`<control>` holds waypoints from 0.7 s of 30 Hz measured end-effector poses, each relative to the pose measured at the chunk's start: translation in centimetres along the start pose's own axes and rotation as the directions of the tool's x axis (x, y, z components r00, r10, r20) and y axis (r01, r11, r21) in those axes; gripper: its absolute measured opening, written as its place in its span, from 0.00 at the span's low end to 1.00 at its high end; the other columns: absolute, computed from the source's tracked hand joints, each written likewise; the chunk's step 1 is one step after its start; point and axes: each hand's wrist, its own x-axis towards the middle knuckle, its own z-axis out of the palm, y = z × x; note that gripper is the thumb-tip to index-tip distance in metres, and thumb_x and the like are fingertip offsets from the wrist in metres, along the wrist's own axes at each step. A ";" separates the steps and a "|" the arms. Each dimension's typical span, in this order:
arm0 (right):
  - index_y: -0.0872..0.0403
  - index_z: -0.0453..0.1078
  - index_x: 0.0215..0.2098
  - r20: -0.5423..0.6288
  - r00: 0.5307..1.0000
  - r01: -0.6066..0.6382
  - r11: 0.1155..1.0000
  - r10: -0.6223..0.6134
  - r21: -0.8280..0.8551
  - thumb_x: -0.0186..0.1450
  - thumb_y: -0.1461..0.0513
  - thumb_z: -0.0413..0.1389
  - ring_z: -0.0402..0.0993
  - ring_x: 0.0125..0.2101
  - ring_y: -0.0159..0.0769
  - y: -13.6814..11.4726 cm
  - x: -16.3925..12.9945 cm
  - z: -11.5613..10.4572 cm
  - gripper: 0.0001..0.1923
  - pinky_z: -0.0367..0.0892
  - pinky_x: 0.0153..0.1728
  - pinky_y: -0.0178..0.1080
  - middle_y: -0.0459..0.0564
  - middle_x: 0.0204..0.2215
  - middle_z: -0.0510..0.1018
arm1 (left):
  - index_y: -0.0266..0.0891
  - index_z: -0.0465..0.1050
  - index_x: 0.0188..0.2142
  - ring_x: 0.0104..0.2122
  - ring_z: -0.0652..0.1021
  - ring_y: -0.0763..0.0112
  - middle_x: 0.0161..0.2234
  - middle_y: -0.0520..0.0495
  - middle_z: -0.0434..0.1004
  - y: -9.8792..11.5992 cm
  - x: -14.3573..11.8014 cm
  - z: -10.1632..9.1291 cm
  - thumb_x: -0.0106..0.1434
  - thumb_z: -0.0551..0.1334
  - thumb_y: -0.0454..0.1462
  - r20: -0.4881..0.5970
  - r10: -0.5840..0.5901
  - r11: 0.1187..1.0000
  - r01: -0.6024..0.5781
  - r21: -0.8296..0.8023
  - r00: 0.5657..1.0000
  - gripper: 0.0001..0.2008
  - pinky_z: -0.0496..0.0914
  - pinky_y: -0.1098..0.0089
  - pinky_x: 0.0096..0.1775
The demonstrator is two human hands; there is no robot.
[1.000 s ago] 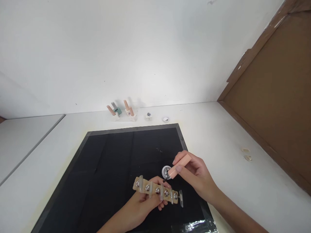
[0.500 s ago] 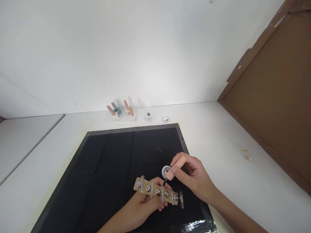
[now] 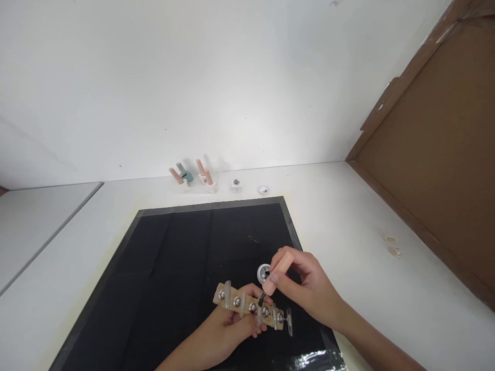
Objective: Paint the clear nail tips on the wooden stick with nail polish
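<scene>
Black mat (image 3: 181, 257): left and far portions open for passage. Near right blocked by both hands (image 3: 309, 288), nail holder (image 3: 251, 308) and small round jar (image 3: 264, 273). Bottles (image 3: 193, 178) line the far wall; brown board (image 3: 436, 154) closes the right.

Two hands (image 3: 228, 330) work over one black mat (image 3: 181, 257); one wooden holder (image 3: 247, 305) carries five clear nail tips (roughly), one small open jar (image 3: 264, 272), and four bottles (image 3: 193, 178) stand behind.
</scene>
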 end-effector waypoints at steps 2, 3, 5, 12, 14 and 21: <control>0.54 0.64 0.22 -0.068 0.997 -0.032 0.999 0.031 -0.018 0.63 0.62 0.54 0.65 0.24 0.30 0.1 0.0 0.0 0.12 0.60 0.23 0.33 0.45 0.24 0.72 | 0.38 0.66 0.36 0.30 0.67 0.73 0.29 0.52 0.66 0.0 -0.1 0.0 0.57 0.60 0.43 0.000 -0.012 1.000 0.012 -0.008 1.000 0.12 0.62 0.69 0.35; 0.54 0.64 0.22 -0.095 0.995 -0.044 0.999 0.042 -0.017 0.63 0.62 0.54 0.65 0.23 0.30 0.2 0.0 0.0 0.12 0.60 0.22 0.33 0.45 0.24 0.72 | 0.38 0.66 0.37 0.29 0.67 0.74 0.29 0.52 0.66 -0.1 -0.1 0.0 0.56 0.60 0.43 -0.003 -0.019 1.000 0.019 -0.013 1.000 0.12 0.62 0.69 0.35; 0.53 0.64 0.23 -0.111 0.993 -0.050 0.999 0.050 0.000 0.63 0.60 0.54 0.64 0.22 0.30 0.2 0.1 0.0 0.11 0.59 0.22 0.33 0.45 0.24 0.72 | 0.38 0.66 0.37 0.29 0.67 0.73 0.29 0.52 0.66 -0.1 -0.2 0.0 0.56 0.61 0.42 -0.006 -0.028 0.999 0.027 -0.019 1.000 0.12 0.62 0.69 0.34; 0.53 0.65 0.22 0.082 0.995 0.048 0.999 -0.049 0.019 0.61 0.59 0.56 0.66 0.23 0.30 0.1 0.0 -0.2 0.11 0.62 0.22 0.34 0.45 0.22 0.73 | 0.39 0.66 0.35 0.31 0.69 0.72 0.29 0.52 0.66 -0.1 0.3 -0.3 0.59 0.58 0.40 -0.002 0.011 0.999 -0.011 0.039 1.000 0.07 0.64 0.68 0.37; 0.53 0.65 0.22 0.079 0.996 0.043 0.999 -0.044 0.010 0.62 0.59 0.56 0.66 0.23 0.31 0.1 0.0 -0.1 0.12 0.62 0.22 0.34 0.45 0.22 0.73 | 0.39 0.66 0.35 0.32 0.69 0.72 0.30 0.52 0.66 -0.1 0.3 -0.2 0.59 0.57 0.40 0.003 0.014 0.999 -0.014 0.042 1.000 0.07 0.64 0.68 0.37; 0.53 0.64 0.22 -0.136 0.989 -0.052 0.999 0.051 -0.005 0.63 0.59 0.54 0.66 0.23 0.30 0.2 0.2 0.1 0.13 0.60 0.22 0.33 0.45 0.22 0.74 | 0.38 0.66 0.37 0.29 0.67 0.74 0.28 0.53 0.66 -0.1 -0.3 0.0 0.57 0.60 0.39 0.001 -0.026 1.000 0.026 0.012 1.000 0.09 0.62 0.70 0.35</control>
